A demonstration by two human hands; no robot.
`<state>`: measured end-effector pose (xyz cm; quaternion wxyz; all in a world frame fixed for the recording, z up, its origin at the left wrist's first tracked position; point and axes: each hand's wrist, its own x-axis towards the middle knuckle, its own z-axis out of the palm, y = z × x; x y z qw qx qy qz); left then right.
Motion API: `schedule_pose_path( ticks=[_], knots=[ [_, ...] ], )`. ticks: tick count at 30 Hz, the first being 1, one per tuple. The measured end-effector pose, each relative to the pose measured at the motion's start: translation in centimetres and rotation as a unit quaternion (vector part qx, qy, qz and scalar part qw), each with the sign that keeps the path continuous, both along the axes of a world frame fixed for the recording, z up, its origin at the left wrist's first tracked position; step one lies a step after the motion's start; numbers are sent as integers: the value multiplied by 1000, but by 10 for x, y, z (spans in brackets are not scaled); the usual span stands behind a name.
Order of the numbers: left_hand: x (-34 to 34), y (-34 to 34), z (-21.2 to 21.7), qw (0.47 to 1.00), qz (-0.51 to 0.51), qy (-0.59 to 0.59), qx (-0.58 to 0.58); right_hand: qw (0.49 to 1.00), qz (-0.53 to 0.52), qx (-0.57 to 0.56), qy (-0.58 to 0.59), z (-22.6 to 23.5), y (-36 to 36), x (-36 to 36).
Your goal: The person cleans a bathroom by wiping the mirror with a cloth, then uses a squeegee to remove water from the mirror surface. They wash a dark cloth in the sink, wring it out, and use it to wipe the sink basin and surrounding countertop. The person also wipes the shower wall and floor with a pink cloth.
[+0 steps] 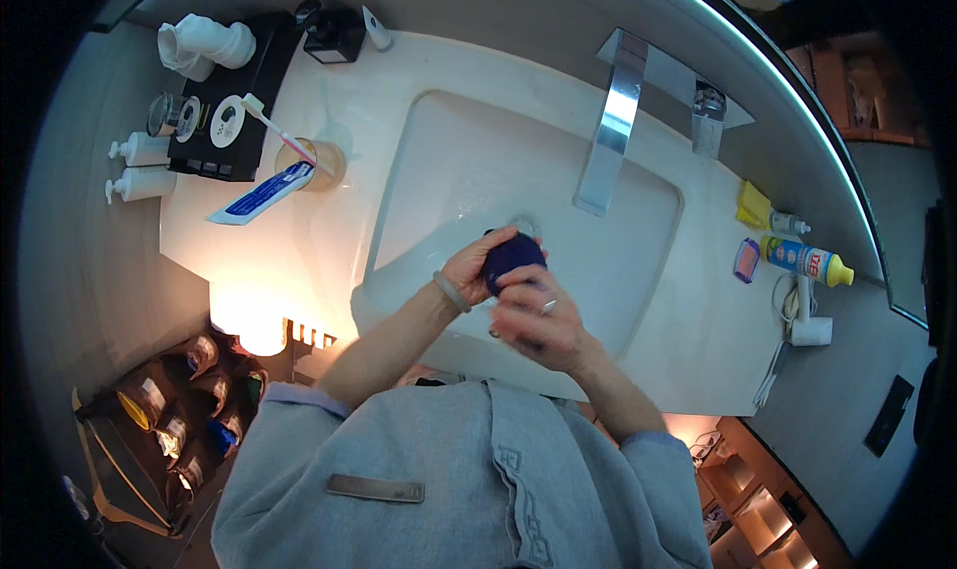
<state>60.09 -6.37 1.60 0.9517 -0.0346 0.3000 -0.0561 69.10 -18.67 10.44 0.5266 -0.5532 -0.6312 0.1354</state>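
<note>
Gripping the dark ball (511, 257) in my left hand (477, 267) over the sink (419, 170), right hand (538, 320) blurred, grip unclear, I judge wet fingers could drop it.

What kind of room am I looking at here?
Most likely a bathroom, at a washstand. A white sink sits under a chrome tap, a toothbrush stands in a cup with a toothpaste tube beside it, and both hands rub a dark purple object over the basin.
</note>
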Motion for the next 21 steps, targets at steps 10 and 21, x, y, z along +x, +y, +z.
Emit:
schedule_pose_path(
  ticks=[10, 21],
  knots=[
    [14, -26, 61, 854, 154, 18, 497, 644, -253, -61, 720, -37, -4, 12],
    [28, -49, 112, 434, 92, -171, 880, 600, 11, -397, 694, -30, 10, 58]
  ],
)
